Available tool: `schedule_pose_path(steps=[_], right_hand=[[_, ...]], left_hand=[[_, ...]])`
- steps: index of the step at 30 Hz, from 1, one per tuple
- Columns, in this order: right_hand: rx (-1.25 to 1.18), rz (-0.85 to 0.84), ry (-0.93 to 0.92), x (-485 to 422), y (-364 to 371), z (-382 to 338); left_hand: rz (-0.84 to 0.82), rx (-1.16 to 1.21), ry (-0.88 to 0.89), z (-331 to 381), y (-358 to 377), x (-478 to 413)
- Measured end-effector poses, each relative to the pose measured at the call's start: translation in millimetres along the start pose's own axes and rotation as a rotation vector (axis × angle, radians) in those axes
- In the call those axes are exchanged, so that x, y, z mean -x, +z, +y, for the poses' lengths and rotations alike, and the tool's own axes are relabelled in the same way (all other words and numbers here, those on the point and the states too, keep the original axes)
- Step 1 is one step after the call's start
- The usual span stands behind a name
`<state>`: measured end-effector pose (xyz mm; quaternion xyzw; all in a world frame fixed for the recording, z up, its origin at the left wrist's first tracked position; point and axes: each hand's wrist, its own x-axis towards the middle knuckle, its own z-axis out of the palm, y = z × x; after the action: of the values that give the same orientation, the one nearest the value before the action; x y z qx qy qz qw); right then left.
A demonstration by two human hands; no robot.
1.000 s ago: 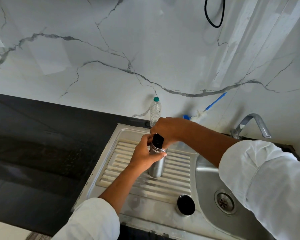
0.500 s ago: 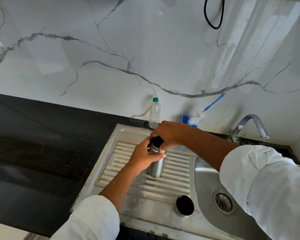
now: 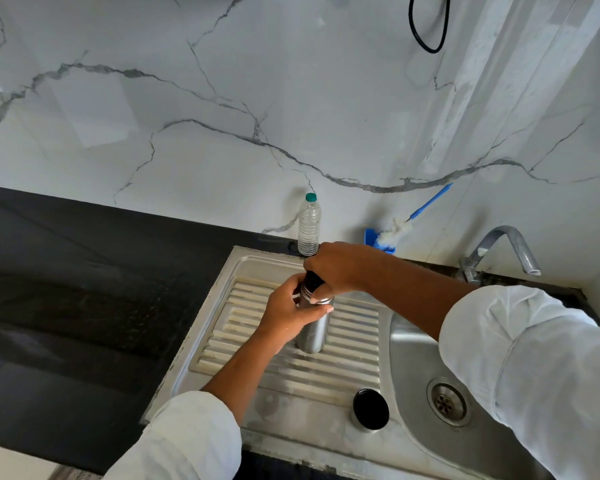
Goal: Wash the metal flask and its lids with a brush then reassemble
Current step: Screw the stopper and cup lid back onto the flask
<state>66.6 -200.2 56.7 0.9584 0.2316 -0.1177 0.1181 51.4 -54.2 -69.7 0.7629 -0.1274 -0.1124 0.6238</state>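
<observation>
A metal flask (image 3: 311, 332) stands upright on the ribbed steel drainboard (image 3: 347, 362). My left hand (image 3: 288, 311) grips its upper body. My right hand (image 3: 333, 268) comes over from the right and grips the black inner lid (image 3: 312, 281) sitting in the flask's neck; most of that lid is hidden under the fingers. The second lid, a steel cup with a dark inside (image 3: 370, 408), stands mouth up near the drainboard's front right corner. A bottle brush (image 3: 400, 226) with white bristles and a blue handle leans against the wall behind the sink.
A clear plastic bottle with a green cap (image 3: 309, 225) stands at the wall just behind my right hand. The sink basin with its drain (image 3: 447, 400) lies to the right, under a steel tap (image 3: 499, 249). Black countertop (image 3: 84, 289) stretches left. A black cable (image 3: 428, 26) hangs above.
My right hand has settled lower over the black lid, so less of it shows. The flask and my left hand have stayed in place.
</observation>
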Motion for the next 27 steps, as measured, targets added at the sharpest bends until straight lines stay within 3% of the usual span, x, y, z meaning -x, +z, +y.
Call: schedule_pose_path(steps=[6,11,13,16,22,24,27], right_hand=[[-0.056,0.053,0.156,2,1,-10],[-0.176,0.05,0.529,-9,12,-30],[-0.191,0.019,0.57,-13,12,-32],[-0.181,-0.011,0.437,-6,6,-20],[0.126,0.049,-0.119,16,2,14],[0.183,0.074,-0.114,15,3,12],[0.115,0.153,0.133,12,6,-5]], left_hand=[[0.053,0.029,-0.003,-4,6,0],[0.066,0.002,0.034,-3,9,1],[0.048,-0.006,0.047,-4,7,0],[0.022,-0.014,0.037,-5,3,-1],[-0.064,-0.072,0.062,-3,-3,-8],[-0.041,-0.083,0.084,-4,-3,-9],[0.025,-0.082,0.103,-11,3,-9]])
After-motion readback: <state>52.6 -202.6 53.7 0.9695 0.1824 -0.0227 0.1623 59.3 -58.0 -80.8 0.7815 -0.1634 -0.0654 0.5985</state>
